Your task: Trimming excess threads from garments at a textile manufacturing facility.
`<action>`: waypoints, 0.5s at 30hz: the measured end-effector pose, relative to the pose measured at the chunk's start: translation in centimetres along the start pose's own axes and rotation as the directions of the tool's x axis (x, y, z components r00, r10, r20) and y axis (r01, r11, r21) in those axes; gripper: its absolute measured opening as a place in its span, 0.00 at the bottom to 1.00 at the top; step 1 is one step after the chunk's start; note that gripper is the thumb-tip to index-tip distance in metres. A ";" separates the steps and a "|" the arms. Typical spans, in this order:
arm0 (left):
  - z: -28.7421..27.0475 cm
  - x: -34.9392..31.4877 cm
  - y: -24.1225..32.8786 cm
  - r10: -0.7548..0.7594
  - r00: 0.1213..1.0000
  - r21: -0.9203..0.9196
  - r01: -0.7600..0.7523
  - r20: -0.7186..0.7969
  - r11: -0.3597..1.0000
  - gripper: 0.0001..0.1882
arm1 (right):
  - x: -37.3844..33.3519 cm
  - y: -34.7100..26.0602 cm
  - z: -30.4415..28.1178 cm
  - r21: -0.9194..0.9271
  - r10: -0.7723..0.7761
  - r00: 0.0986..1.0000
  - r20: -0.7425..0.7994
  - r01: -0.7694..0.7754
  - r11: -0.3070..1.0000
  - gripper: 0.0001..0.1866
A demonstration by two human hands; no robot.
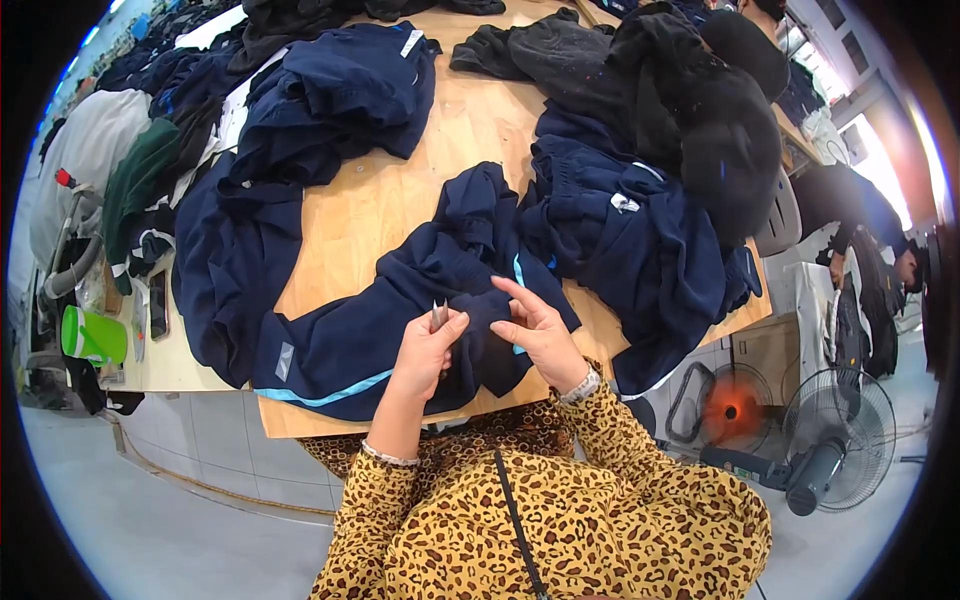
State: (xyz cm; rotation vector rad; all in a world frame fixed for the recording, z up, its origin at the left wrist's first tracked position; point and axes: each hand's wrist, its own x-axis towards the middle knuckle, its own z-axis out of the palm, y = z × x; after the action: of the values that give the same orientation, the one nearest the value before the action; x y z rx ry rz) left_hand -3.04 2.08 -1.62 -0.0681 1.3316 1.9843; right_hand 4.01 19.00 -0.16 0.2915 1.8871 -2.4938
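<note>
Between us and the table lies a navy garment point(440, 265) with light blue trim and a small grey patch, spread near the front edge. My left hand point(425, 355) is closed around a pair of small metal thread snips point(440, 314), whose tips point up past the thumb. Over the same garment, my right hand point(545, 340) has its thumb and index finger apart. Nothing shows between those fingers, and a short gap parts the two hands.
Piles of navy garments point(335, 95) and more navy clothes point(625, 235) flank the wooden table point(335, 225). Black garments point(715, 130) rise at the right. A green cup point(93, 335) and phone point(158, 305) sit left. Fans point(838, 440) stand right; another person point(850, 200) is beyond.
</note>
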 end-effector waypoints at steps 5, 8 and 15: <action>0.6 -0.1 0.1 0.155 0.987 0.129 -0.158 0.036 0.979 0.08 | 0.0 -0.3 0.4 0.360 0.073 0.997 0.024 -0.077 0.930 0.20; 1.2 0.0 0.1 0.176 0.984 0.160 -0.176 0.015 0.971 0.07 | -0.2 -0.4 0.9 0.434 0.076 0.997 -0.014 -0.063 0.899 0.20; 1.3 -0.1 -0.8 0.442 0.894 0.325 -0.396 -0.079 0.859 0.04 | -0.2 -0.1 0.7 0.395 0.145 0.989 0.010 -0.138 0.908 0.23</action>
State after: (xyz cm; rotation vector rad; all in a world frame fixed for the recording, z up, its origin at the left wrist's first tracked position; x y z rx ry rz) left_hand -2.04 3.25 -1.57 0.2433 1.8648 2.1310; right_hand 4.13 18.39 0.15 0.4369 1.2928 -2.7557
